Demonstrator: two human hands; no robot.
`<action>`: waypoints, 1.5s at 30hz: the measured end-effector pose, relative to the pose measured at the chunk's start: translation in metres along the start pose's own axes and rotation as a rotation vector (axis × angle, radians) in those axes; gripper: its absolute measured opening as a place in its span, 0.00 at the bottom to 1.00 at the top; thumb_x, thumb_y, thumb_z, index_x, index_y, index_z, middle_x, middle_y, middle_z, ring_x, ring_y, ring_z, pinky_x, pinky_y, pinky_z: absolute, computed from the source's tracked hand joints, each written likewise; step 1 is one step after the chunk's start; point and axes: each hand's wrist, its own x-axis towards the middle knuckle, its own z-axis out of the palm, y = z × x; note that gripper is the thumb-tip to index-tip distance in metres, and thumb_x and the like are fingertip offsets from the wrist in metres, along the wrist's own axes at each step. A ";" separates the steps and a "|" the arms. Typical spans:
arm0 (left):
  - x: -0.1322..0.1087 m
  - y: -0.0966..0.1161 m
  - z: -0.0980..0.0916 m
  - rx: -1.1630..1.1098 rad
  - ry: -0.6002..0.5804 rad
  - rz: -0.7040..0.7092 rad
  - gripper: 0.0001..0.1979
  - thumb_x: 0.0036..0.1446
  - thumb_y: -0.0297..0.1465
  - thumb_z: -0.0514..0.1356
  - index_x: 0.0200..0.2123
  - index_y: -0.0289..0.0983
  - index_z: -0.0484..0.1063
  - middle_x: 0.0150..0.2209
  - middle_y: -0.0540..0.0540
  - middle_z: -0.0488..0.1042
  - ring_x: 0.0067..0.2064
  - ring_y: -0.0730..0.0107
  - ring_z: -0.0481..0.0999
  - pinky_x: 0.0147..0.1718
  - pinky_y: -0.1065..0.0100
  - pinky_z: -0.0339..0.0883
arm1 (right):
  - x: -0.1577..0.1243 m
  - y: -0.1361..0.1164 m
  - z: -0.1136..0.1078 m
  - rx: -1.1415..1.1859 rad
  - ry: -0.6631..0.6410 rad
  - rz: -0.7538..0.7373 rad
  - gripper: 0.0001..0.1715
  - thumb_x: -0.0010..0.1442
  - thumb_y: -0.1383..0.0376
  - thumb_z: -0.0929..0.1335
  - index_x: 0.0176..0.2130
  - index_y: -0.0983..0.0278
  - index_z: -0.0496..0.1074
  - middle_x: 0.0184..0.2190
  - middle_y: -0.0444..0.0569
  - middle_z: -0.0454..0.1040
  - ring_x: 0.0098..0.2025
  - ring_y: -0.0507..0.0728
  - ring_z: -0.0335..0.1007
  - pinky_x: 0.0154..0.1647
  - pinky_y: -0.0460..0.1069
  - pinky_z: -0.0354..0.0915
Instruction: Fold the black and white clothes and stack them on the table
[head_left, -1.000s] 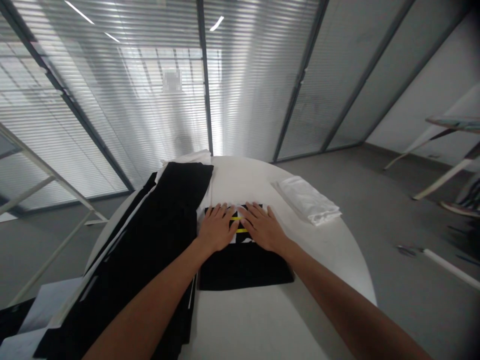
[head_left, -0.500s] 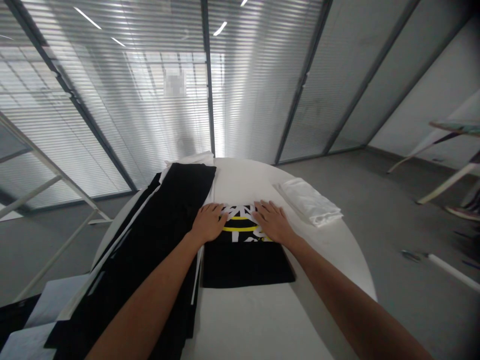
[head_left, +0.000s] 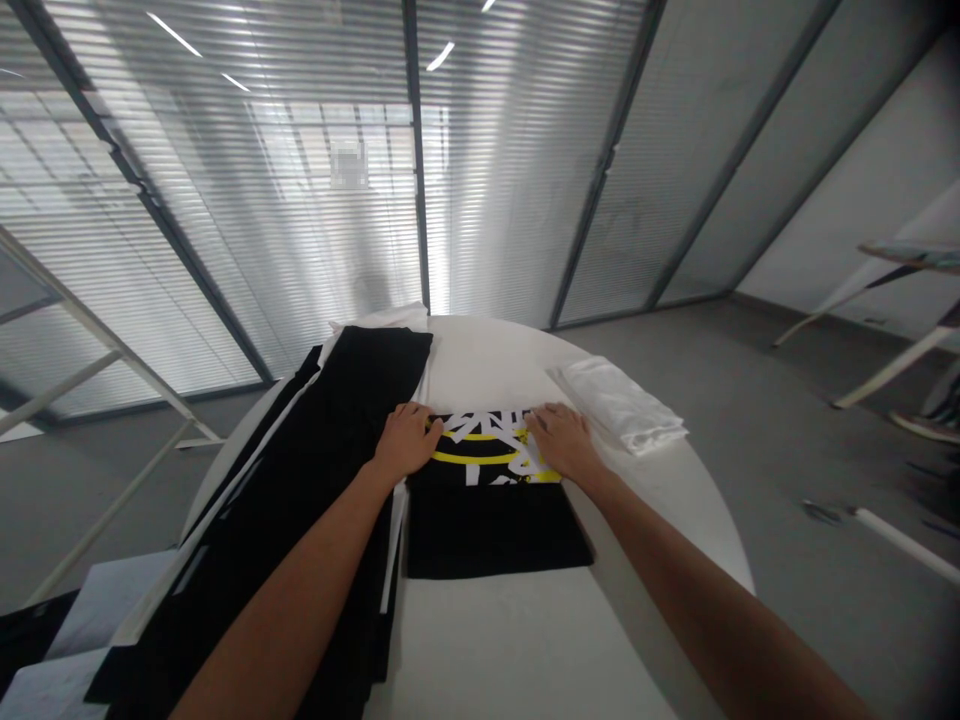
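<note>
A folded black garment (head_left: 499, 535), likely a T-shirt, lies on the white round table (head_left: 510, 640). Its far half carries a white and yellow print. My left hand (head_left: 407, 440) lies palm down on the far left corner, thumb on the print. Over at the far right corner rests my right hand (head_left: 566, 443), also palm down, its fingers stretched forward. Neither hand visibly pinches the cloth.
Long black garments (head_left: 300, 500) are stacked along the table's left side. A folded white cloth (head_left: 622, 405) lies near the right edge. White metal rack bars (head_left: 112, 360) stand at left, a glass partition with blinds (head_left: 495, 180) behind.
Both hands have slid apart over the garment, left hand to the left and right hand to the right, out to its side edges. More of the print shows between them.
</note>
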 end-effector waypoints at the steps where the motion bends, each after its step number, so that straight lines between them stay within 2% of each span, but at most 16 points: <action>1: 0.000 0.000 0.000 -0.003 -0.002 -0.007 0.18 0.62 0.39 0.50 0.44 0.36 0.75 0.47 0.40 0.73 0.51 0.57 0.69 0.52 0.57 0.61 | 0.000 -0.001 0.001 0.027 0.008 0.038 0.26 0.68 0.55 0.53 0.50 0.61 0.72 0.54 0.59 0.68 0.57 0.65 0.60 0.57 0.67 0.52; 5: 0.000 0.001 -0.002 -0.024 -0.005 -0.023 0.17 0.61 0.39 0.51 0.44 0.37 0.73 0.47 0.41 0.73 0.51 0.56 0.69 0.51 0.56 0.61 | 0.003 -0.004 -0.001 0.123 0.007 0.153 0.26 0.65 0.52 0.56 0.49 0.59 0.74 0.55 0.54 0.69 0.58 0.64 0.61 0.59 0.64 0.52; 11: 0.006 -0.005 -0.013 -0.215 -0.090 0.002 0.13 0.58 0.37 0.54 0.41 0.38 0.73 0.42 0.44 0.76 0.47 0.59 0.72 0.50 0.57 0.62 | 0.006 -0.003 -0.013 0.328 -0.019 0.167 0.26 0.58 0.54 0.64 0.53 0.59 0.71 0.51 0.51 0.74 0.55 0.64 0.66 0.56 0.59 0.59; 16: 0.010 -0.015 -0.020 -0.585 -0.106 -0.011 0.10 0.53 0.35 0.59 0.37 0.37 0.72 0.36 0.48 0.74 0.38 0.67 0.73 0.40 0.65 0.67 | 0.010 0.003 -0.011 0.888 -0.011 0.156 0.26 0.49 0.62 0.69 0.49 0.63 0.71 0.44 0.50 0.77 0.45 0.60 0.73 0.49 0.56 0.66; 19: 0.012 -0.015 -0.025 -0.731 -0.047 -0.024 0.11 0.50 0.34 0.62 0.37 0.36 0.72 0.34 0.50 0.73 0.36 0.69 0.72 0.39 0.67 0.67 | 0.013 0.003 -0.012 1.138 0.036 0.162 0.30 0.46 0.62 0.71 0.50 0.64 0.69 0.42 0.52 0.77 0.43 0.61 0.74 0.46 0.57 0.68; 22: 0.013 -0.005 -0.038 -0.786 0.112 -0.047 0.13 0.49 0.34 0.63 0.39 0.37 0.72 0.35 0.50 0.73 0.36 0.70 0.72 0.37 0.67 0.67 | 0.013 0.000 -0.019 1.204 0.182 0.124 0.38 0.47 0.61 0.71 0.57 0.62 0.63 0.47 0.52 0.74 0.48 0.61 0.71 0.48 0.57 0.67; 25: 0.013 0.008 -0.057 -0.855 0.197 0.009 0.13 0.47 0.32 0.63 0.38 0.37 0.72 0.37 0.49 0.74 0.37 0.68 0.72 0.38 0.66 0.67 | 0.010 0.002 -0.031 1.155 0.275 0.062 0.42 0.50 0.63 0.67 0.63 0.58 0.55 0.52 0.52 0.70 0.53 0.61 0.68 0.50 0.57 0.65; 27: 0.013 0.012 -0.069 -0.892 0.117 0.081 0.12 0.45 0.29 0.61 0.36 0.37 0.73 0.37 0.48 0.75 0.39 0.66 0.73 0.40 0.65 0.67 | 0.007 0.008 -0.038 1.097 0.265 0.052 0.38 0.51 0.66 0.63 0.61 0.59 0.59 0.50 0.53 0.72 0.53 0.62 0.67 0.51 0.58 0.64; 31: 0.013 0.008 -0.081 -0.885 -0.144 0.147 0.11 0.43 0.26 0.54 0.31 0.36 0.73 0.28 0.48 0.74 0.33 0.66 0.74 0.38 0.63 0.67 | 0.004 0.020 -0.048 1.056 0.258 0.036 0.29 0.49 0.68 0.58 0.49 0.66 0.71 0.35 0.54 0.75 0.45 0.64 0.71 0.50 0.60 0.63; 34: 0.013 0.011 -0.080 -0.759 -0.160 0.136 0.11 0.47 0.26 0.52 0.32 0.36 0.74 0.29 0.48 0.75 0.35 0.66 0.75 0.40 0.63 0.68 | 0.001 0.017 -0.052 0.964 0.237 -0.064 0.21 0.51 0.67 0.59 0.41 0.63 0.74 0.30 0.50 0.75 0.39 0.61 0.72 0.47 0.57 0.64; 37: 0.008 0.029 -0.073 -0.497 -0.077 0.164 0.12 0.55 0.29 0.52 0.36 0.37 0.74 0.38 0.46 0.77 0.43 0.64 0.75 0.48 0.62 0.66 | -0.007 -0.003 -0.055 0.701 0.188 -0.206 0.16 0.56 0.65 0.61 0.42 0.61 0.74 0.36 0.48 0.77 0.43 0.60 0.71 0.51 0.56 0.63; 39: 0.001 0.044 -0.061 -0.270 -0.052 0.184 0.15 0.61 0.32 0.50 0.44 0.38 0.74 0.46 0.43 0.75 0.50 0.62 0.72 0.54 0.60 0.62 | -0.015 -0.022 -0.053 0.494 0.146 -0.282 0.18 0.61 0.64 0.60 0.47 0.60 0.73 0.43 0.49 0.77 0.48 0.59 0.70 0.54 0.56 0.60; 42: -0.012 0.061 -0.033 -0.001 -0.049 0.200 0.23 0.65 0.38 0.46 0.58 0.37 0.65 0.59 0.39 0.67 0.62 0.56 0.62 0.60 0.54 0.53 | -0.025 -0.045 -0.041 0.275 0.100 -0.351 0.23 0.66 0.60 0.57 0.56 0.61 0.68 0.53 0.51 0.72 0.57 0.59 0.64 0.60 0.56 0.55; 45: -0.023 0.066 -0.005 0.131 -0.064 0.229 0.26 0.65 0.40 0.45 0.62 0.35 0.60 0.64 0.38 0.61 0.66 0.53 0.55 0.63 0.50 0.45 | -0.029 -0.056 -0.023 0.124 0.044 -0.368 0.29 0.69 0.56 0.54 0.63 0.64 0.61 0.62 0.53 0.63 0.64 0.61 0.55 0.65 0.59 0.48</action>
